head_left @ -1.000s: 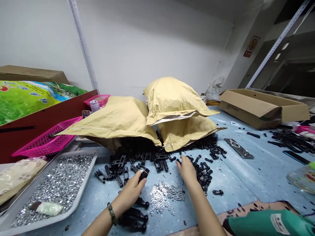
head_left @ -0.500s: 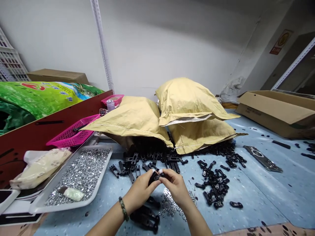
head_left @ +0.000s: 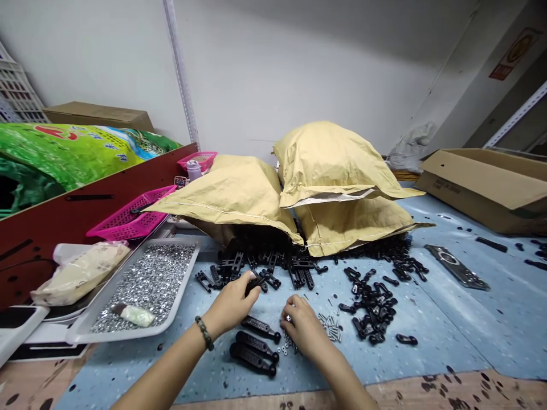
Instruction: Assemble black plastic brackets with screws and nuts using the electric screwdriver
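My left hand [head_left: 233, 303] is closed on a black plastic part [head_left: 255, 283], held above the blue mat. My right hand [head_left: 302, 326] is low over a pile of small metal nuts [head_left: 285, 345], its fingers pinched on what looks like a shiny nut [head_left: 289, 318]. Several long black arm pieces [head_left: 255, 345] lie side by side between the forearms. Just right of my right hand is a heap of short silver screws [head_left: 331, 328]. Farther right lie many small black lever pieces [head_left: 376, 310]. Black slotted pieces [head_left: 233, 263] are spread beyond my left hand.
Yellow paper sacks [head_left: 337, 165] are piled at the back, black parts spilling beneath them. On the left stand a grey tray [head_left: 179, 296] of metal pieces and a pink basket [head_left: 128, 219]. A cardboard box [head_left: 482, 191] and a bagged black part [head_left: 455, 266] are at right.
My hands were together at one black part; now they are apart. My left hand has moved left with the part, and my right hand has come down to the nuts. The view has shifted slightly.
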Available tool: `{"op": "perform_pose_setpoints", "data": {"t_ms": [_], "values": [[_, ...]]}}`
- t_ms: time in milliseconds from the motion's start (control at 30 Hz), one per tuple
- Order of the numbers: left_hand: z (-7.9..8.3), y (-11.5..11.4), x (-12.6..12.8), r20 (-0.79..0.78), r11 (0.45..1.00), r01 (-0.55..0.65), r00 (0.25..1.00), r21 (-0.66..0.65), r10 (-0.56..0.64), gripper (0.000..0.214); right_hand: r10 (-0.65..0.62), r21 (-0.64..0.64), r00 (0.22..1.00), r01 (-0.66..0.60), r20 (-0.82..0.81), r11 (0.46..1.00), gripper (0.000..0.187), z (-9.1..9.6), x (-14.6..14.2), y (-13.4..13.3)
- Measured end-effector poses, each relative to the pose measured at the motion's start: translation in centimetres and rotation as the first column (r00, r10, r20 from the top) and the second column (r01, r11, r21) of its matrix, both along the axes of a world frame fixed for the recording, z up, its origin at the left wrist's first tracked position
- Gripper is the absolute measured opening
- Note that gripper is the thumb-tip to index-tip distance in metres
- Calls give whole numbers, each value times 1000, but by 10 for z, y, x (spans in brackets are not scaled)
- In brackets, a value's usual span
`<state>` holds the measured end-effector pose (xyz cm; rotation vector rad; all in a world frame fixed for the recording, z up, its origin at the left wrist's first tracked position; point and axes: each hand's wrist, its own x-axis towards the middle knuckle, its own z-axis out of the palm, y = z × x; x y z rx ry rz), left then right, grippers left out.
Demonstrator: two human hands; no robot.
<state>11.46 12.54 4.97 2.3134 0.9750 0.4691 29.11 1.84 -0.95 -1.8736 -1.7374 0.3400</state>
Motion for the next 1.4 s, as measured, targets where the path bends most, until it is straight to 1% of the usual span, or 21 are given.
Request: {"op": "perform_pose_setpoints", "data": {"t_ms": [100, 133, 200, 233, 267, 333, 400, 567, 633, 733, 867, 1033, 1233, 1333, 1400], "values": [[-7, 6, 0, -5, 999, 38, 999, -11, -38, 17, -52, 16, 998, 52, 26, 999, 7, -8, -7, 10], [-10, 7, 0, -9, 998, 62, 998, -8, -62, 18, -71, 33, 997, 71, 25, 997, 11, -9, -8, 12], [-16, 7, 4, -24, 993, 121, 992, 3, -121, 19, -99, 93, 995, 100, -21, 991, 32, -12, -6, 11], [-19, 7, 6, -38, 988, 155, 987, 9, -154, 19, -92, 126, 994, 98, -54, 987, 39, -14, -3, 9], [-22, 7, 9, -56, 982, 189, 981, 16, -188, 19, -71, 153, 994, 82, -78, 985, 40, -16, 0, 6], [-28, 5, 16, -109, 967, 251, 963, 35, -246, 17, -12, 173, 996, 27, -85, 985, 31, -20, 6, -2], [-33, 2, 22, -173, 952, 301, 942, 55, -288, 16, 20, 154, 999, -13, -43, 988, 23, -23, 8, -10], [-39, -6, 25, -277, 914, 393, 893, 100, -354, 25, 0, 125, 994, -14, 114, 992, 25, -24, 3, -22], [-39, -5, 24, -296, 908, 407, 884, 104, -362, 28, -23, 128, 985, 1, 169, 992, 22, -25, 0, -22], [-41, 1, 23, -310, 910, 406, 879, 85, -363, 26, -58, 153, 970, 22, 236, 988, 21, -31, -2, -19], [-43, 11, 24, -307, 908, 414, 874, 64, -377, 24, -44, 177, 953, -11, 300, 984, 21, -34, -3, -15], [-40, 18, 29, -311, 904, 424, 868, 59, -387, 25, -14, 108, 963, -16, 271, 994, 16, -23, 0, -13], [-36, 15, 24, -321, 894, 445, 855, 54, -406, 18, 19, 112, 955, -54, 295, 992, 19, -21, -8, -18], [-34, 13, 20, -317, 899, 435, 861, 52, -399, 19, 34, 108, 973, -60, 229, 992, 20, -19, -6, -18], [-32, 14, 21, -313, 902, 429, 864, 47, -395, 21, 19, 108, 982, -40, 186, 993, 18, -16, -3, -17]]}}
